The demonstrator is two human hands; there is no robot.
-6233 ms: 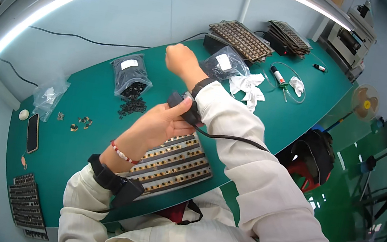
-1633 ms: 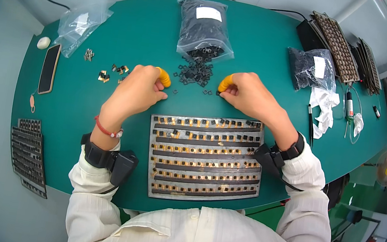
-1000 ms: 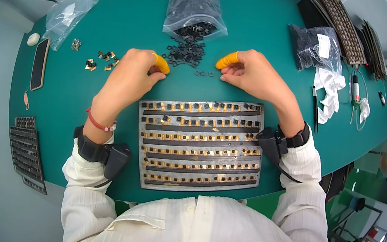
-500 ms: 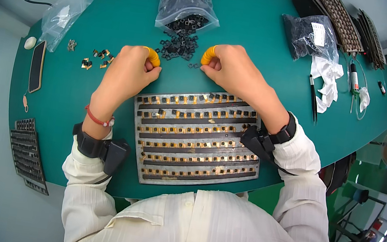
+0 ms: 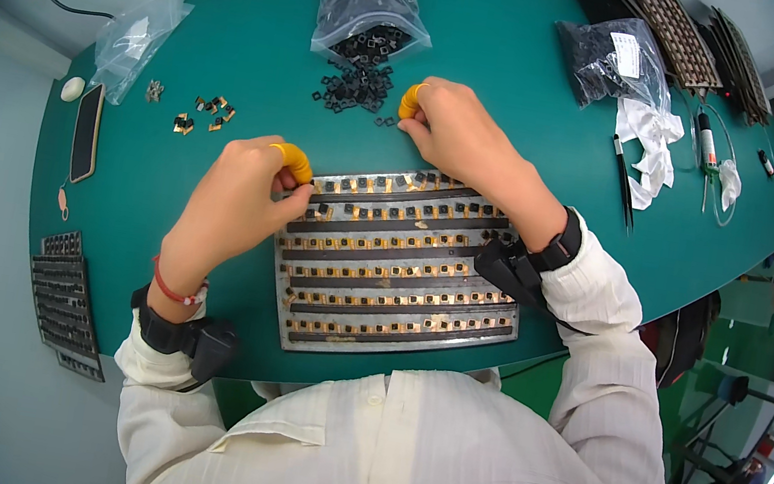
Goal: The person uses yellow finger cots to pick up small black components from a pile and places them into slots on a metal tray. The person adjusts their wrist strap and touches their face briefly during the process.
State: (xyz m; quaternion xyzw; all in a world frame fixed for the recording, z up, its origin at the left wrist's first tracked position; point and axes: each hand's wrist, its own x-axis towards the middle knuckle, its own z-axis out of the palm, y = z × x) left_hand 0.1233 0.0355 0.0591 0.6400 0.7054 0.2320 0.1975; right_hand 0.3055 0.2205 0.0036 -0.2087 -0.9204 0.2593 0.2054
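A metal tray (image 5: 396,346) lies in front of me, with several rows of small black square parts on gold strips, separated by dark bars. My left hand (image 5: 248,190), a yellow finger cot on its index finger, is pinched at the tray's far left corner; what its fingertips hold, if anything, is too small to make out. Beyond the tray, my right hand (image 5: 460,130) is also pinched, wearing a yellow cot, close beside a few loose black pieces (image 5: 386,121). These lie next to a pile of small black square frames (image 5: 354,90) spilling from an open plastic bag (image 5: 369,6).
Gold-and-black parts (image 5: 215,111), a clear bag (image 5: 138,41) and a phone (image 5: 86,134) lie to the left. Another tray (image 5: 69,298) sits at the left edge. At right are a second bag (image 5: 598,58), tweezers (image 5: 623,178), white tissue (image 5: 652,147) and stacked trays (image 5: 665,23).
My left hand has moved nearer, from beside the black pile to the tray's far left corner. My right hand stays near the loose pieces, still pinched. The whole view has shifted slightly.
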